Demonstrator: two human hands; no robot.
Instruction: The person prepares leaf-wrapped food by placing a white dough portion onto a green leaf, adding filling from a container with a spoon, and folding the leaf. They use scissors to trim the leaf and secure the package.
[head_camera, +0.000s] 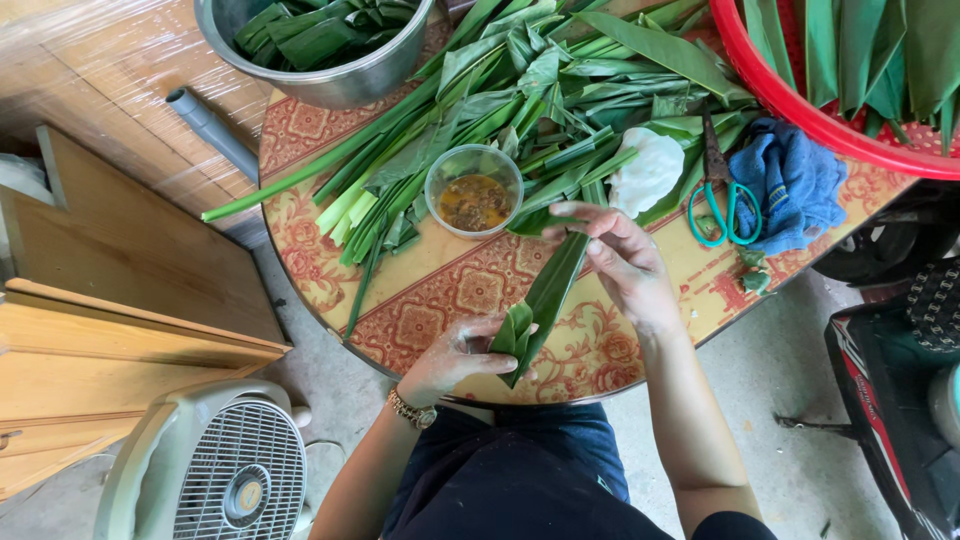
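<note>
At near edge of bench (420, 290), we hold folded green leaf (545, 300): left hand (455, 360) fingers pinching cone end, right hand (625, 260) fingers pinching long tail. Risk, as we judge it: fold springs open if pinch slackens. Filling bowl (474, 190) near, could tip if bumped.

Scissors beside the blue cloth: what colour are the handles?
Teal-green handles on the scissors, seen clearly in the head view.

Green-handled scissors (722, 205) beside a blue cloth (795, 180), steel bowl (330, 80), red basket (800, 110), grey fan (215, 465).
</note>
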